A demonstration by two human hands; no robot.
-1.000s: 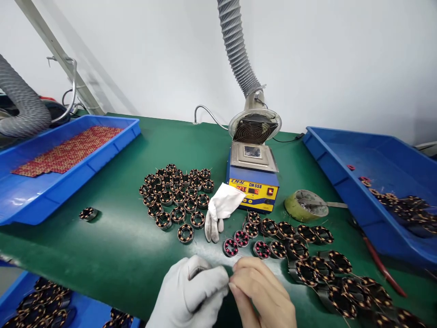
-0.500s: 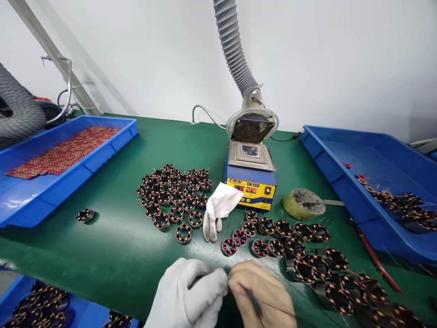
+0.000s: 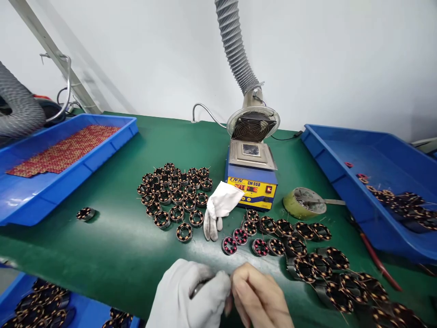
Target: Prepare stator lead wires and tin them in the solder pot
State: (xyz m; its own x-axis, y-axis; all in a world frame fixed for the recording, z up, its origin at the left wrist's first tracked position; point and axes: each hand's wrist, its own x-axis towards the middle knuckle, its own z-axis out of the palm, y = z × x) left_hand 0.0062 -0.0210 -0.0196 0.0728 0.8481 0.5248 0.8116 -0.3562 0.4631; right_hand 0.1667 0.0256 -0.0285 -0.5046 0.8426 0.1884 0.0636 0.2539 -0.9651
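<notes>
My left hand, in a white glove, is closed around a part that its fingers mostly hide. Only a dark, shiny curved edge shows between thumb and fingers, similar to the rims of the copper-wound motor stators on the bench. Right beside it, my bare right hand pinches with its fingertips against the glove's fingertips; whatever lies in that pinch is too small or hidden to see. Just beyond my hands lie several stators with pink-red faces. An empty white glove rests behind them.
A blue-and-yellow heated pot unit stands under an extraction hose. To its right are a yellow-green tin with a flat tool, rows of stators and red-handled pliers. Blue trays flank the green bench.
My right hand has turned slightly and its fingers have curled in more. My left hand has shifted a little to the right, showing more of the dark edge in its grip.
</notes>
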